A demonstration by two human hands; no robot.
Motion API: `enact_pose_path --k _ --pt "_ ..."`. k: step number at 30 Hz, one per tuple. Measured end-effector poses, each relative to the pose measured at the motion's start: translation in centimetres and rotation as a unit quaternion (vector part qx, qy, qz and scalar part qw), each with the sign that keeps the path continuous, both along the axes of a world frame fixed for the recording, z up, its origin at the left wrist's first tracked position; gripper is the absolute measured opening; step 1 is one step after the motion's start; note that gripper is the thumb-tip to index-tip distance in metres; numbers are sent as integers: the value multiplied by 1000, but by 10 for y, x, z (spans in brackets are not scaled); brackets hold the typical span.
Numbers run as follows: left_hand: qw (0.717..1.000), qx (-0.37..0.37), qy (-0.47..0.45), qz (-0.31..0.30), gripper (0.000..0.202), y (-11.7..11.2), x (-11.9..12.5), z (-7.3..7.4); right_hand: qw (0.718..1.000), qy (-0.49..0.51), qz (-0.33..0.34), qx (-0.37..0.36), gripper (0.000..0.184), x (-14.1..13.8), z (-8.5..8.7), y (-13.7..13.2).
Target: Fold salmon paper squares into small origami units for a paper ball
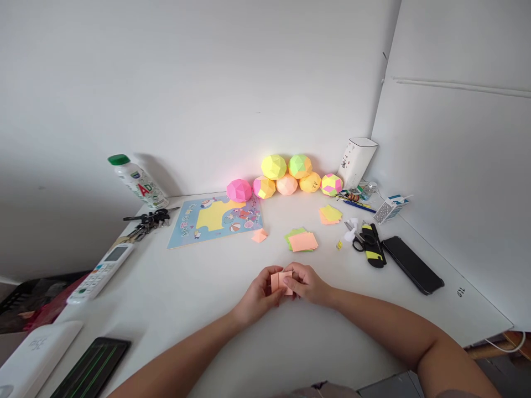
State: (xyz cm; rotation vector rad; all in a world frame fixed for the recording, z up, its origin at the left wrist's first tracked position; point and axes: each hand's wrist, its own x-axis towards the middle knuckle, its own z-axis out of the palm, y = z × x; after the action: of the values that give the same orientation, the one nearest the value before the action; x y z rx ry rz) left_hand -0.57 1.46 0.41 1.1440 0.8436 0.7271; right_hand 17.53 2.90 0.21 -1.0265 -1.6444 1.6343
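Between my two hands is a small peach paper square [275, 282] with a crease down it. My left hand [260, 293] pinches its left side, thumb in front. My right hand [309, 284] grips the right side, its thumb lying across the paper's face; the fingers behind the sheet are hidden. Just beyond the hands lies a stack of peach and green paper squares [302, 241]. A folded peach paper piece [259, 236] sits to its left. Farther back is a smaller pile of yellow and peach squares [331, 214].
Several faceted paper balls [286, 184] stand stacked against the wall. A blue picture board [186, 229] and a bottle [139, 182] are at left, with a remote control [100, 273]. Scissors [360, 241], a yellow-black cutter [374, 249] and a black phone [412, 264] lie at right.
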Motion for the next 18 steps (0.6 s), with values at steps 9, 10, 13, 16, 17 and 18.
enact_pose_path --k 9,10,13,16,17,18 --pt "991 -42 -92 86 28 12 -5 2 1000 -12 -18 9 22 0 0 0" --pt "991 -48 -94 85 27 12 -6 2 1000 -9 -22 10 22 0 -1 0" --pt "993 -62 -84 60 26 13 -7 2 999 20 -40 4 25 0 -3 0" --pt "993 -82 -74 35 29 12 -7 5 998 52 -41 -13 27 1 -6 1" --pt "993 -85 -73 27 30 12 -7 5 997 59 -38 -15 28 1 -6 2" --pt "994 -86 -72 18 31 11 -7 6 997 62 -32 -13 28 1 -6 3"
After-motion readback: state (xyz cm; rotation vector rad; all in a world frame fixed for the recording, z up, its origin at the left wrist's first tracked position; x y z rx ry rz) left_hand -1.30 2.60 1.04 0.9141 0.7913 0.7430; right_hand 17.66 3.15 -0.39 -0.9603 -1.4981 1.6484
